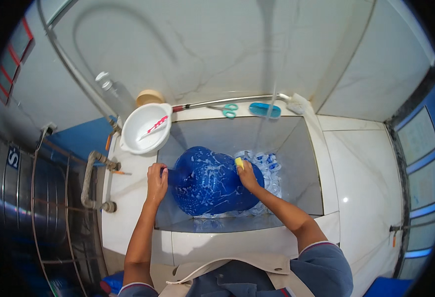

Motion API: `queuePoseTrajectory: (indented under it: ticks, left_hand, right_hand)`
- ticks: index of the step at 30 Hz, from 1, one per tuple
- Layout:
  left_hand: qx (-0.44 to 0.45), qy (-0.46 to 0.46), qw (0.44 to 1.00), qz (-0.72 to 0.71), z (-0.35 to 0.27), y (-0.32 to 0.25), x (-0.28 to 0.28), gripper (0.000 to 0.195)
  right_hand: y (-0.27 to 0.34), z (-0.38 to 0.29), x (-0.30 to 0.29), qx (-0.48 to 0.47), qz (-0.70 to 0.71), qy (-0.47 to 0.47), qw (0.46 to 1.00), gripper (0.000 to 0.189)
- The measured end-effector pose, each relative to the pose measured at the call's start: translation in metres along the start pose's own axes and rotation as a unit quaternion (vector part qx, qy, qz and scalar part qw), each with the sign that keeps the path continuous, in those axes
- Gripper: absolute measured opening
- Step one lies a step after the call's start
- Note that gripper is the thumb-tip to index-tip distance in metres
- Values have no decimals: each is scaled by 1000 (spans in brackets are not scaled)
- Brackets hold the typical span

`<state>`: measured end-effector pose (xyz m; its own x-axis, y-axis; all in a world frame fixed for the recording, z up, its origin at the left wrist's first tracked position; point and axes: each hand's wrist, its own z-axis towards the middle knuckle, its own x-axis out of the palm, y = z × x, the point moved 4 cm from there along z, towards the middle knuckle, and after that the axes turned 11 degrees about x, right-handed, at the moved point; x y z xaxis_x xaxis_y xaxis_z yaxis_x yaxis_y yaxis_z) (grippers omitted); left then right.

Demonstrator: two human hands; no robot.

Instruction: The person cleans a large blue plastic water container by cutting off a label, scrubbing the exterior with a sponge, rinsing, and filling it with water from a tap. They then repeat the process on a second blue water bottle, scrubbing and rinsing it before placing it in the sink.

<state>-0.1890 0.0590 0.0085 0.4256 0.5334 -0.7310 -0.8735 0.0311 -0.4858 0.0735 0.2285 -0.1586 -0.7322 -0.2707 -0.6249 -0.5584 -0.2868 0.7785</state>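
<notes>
A large blue water jug (210, 182), streaked with white suds, lies on its side across the tiled basin (299, 148). Its neck points left, and my left hand (157, 183) grips it there. My right hand (248, 176) presses a yellow sponge (239, 162) against the jug's upper side near its base. Beneath and to the right of the jug are many clear and blue plastic pieces (267, 163), perhaps caps or cups; the jug hides part of them.
Along the back ledge lie a long-handled brush (232, 99), green-handled scissors (230, 110) and a blue brush (265, 110). At the back left corner stand a white plastic basin (146, 128) holding a red-and-white utensil, and a clear pump bottle (116, 94). Pipes with valves (91, 178) run at left.
</notes>
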Motion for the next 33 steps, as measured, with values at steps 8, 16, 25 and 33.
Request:
queuePoseTrajectory:
  ticks: [8,16,25,33]
  left_hand:
    - [-296,-48,934,-195,18,57,15,65]
    - [-362,-218,705,-569,72,80,36,53]
    - [-347,72,736,-577,72,-88,127,53]
    - [-365,164,672,-623,68,-171,178,50]
  right_hand:
    - [17,16,-41,170,132,124,969,28]
    - [71,75,-156,412,338,268,803,30]
    - [157,98,-223,295,119,301,899,35]
    - [128,110,-219,290,75,312,902,32]
